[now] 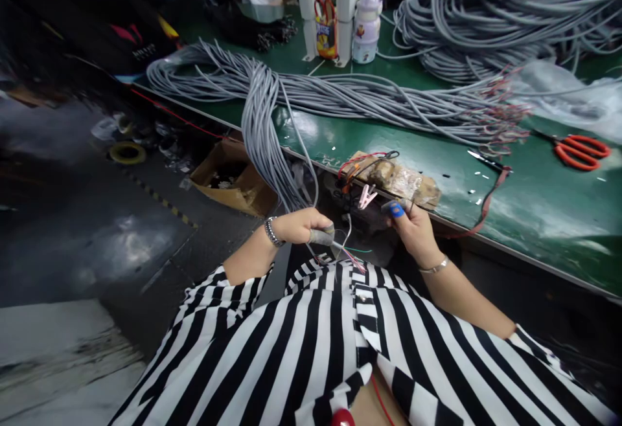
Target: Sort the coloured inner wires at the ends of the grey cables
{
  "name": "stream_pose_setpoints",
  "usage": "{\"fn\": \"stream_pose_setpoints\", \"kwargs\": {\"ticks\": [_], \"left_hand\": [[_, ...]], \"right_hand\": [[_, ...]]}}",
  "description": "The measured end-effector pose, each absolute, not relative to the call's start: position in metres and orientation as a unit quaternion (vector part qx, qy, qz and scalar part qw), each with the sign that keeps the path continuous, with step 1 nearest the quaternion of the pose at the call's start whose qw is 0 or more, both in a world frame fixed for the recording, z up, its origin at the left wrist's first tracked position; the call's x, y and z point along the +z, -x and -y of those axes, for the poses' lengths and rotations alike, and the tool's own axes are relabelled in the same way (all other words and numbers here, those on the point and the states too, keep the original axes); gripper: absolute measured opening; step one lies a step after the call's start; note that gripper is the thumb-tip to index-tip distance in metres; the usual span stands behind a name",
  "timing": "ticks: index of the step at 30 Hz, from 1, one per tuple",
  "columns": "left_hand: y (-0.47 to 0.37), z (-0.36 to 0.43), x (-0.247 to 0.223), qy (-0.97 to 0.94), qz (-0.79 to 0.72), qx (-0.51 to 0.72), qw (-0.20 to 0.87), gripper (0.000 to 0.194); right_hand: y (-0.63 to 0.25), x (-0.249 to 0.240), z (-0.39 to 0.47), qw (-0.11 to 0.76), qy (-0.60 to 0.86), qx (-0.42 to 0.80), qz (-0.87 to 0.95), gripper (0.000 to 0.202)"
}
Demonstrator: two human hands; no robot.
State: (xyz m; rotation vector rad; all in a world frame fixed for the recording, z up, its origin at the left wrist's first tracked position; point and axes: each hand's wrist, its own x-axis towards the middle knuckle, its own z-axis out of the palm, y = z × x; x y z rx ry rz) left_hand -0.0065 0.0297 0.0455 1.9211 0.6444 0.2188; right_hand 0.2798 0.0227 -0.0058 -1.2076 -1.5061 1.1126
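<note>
The gray cable (335,243), its thin colored wires bared, is clamped between thumb and fingers of the left hand (311,226), near the bench's close edge. The right hand (411,224), to its right, has fingertips pinched together; whether they grip anything I cannot tell. Beyond, a cable bundle (340,96) crosses the green bench (389,134).

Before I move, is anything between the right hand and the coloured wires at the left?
Nothing visible stands directly between the right hand and the coloured wires of the cable in the left hand. The pink clip is off that line, nearer the bench, though a pale lead close to the wires might snag.
</note>
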Motion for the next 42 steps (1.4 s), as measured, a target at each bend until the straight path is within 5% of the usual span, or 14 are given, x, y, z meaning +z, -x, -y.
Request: {"fn": "stream_pose_setpoints", "kwargs": {"ticks": [7, 19, 24, 34, 42], "left_hand": [[-0.005, -0.038, 0.043, -0.790, -0.279, 0.100, 0.536, 0.035], [-0.012, -0.033, 0.043, -0.819, -0.296, 0.143, 0.469, 0.028], [-0.007, -0.036, 0.043, -0.778, -0.269, 0.210, 0.528, 0.028], [-0.027, -0.042, 0.022, -0.599, -0.378, 0.428, 0.561, 0.040], [-0.036, -0.048, 0.004, -0.570, -0.395, 0.415, 0.590, 0.044]], "right_hand": [[-0.267, 0.003, -0.016, 0.225, 0.324, 0.637, 0.662, 0.047], [-0.235, -0.001, -0.002, 0.397, 0.417, 0.683, 0.449, 0.036], [-0.254, -0.003, -0.021, 0.532, 0.459, 0.643, 0.305, 0.040], [-0.245, -0.005, -0.047, 0.368, 0.375, 0.776, 0.348, 0.057], [-0.227, -0.011, -0.053, 0.492, 0.425, 0.645, 0.403, 0.059]]}}
